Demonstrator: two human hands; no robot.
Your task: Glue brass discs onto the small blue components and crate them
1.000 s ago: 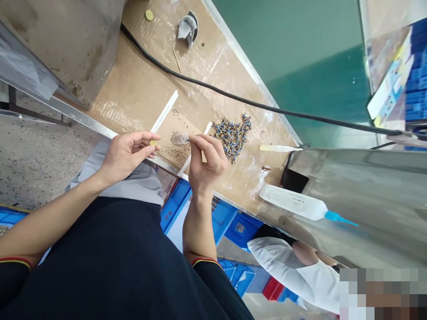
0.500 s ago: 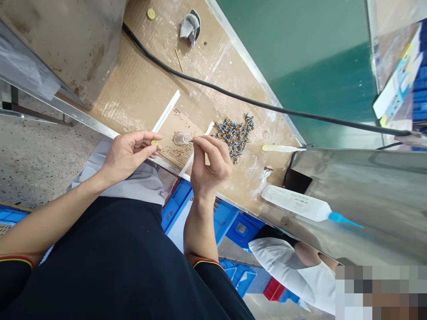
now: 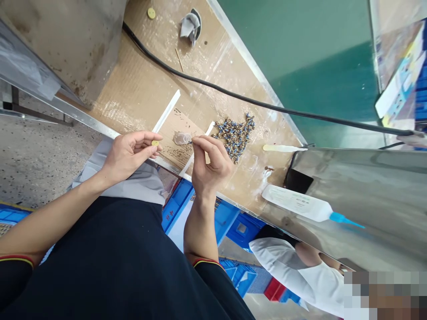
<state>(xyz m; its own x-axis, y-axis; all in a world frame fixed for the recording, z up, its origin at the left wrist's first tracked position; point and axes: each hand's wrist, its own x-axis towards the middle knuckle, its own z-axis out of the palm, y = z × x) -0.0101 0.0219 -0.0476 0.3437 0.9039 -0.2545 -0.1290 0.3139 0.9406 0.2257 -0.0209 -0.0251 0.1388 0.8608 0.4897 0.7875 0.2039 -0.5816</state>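
Between the thumb and fingers of my left hand [image 3: 128, 153] is a small yellow disc [image 3: 155, 143] with tiny marks on its face. My right hand [image 3: 211, 162] pinches thumb against forefinger around something very small and dark, too small to name. Close to those fingertips, a small clear plastic cup [image 3: 182, 138] rests on the brown board. Tiny dark pieces [image 3: 182, 153] lie scattered beside the cup. Just beyond my right hand is a pile of small brass-and-blue parts [image 3: 235, 138].
A black cable [image 3: 213, 89] crosses the worktable. Towards the right lie a white bottle with a blue nozzle [image 3: 296, 202] and a pale stick-shaped tool [image 3: 283, 148]. Another yellow disc [image 3: 151, 13] and a thin stick [image 3: 179, 60] are farther back. A co-worker's white sleeve [image 3: 283, 266] shows at lower right.
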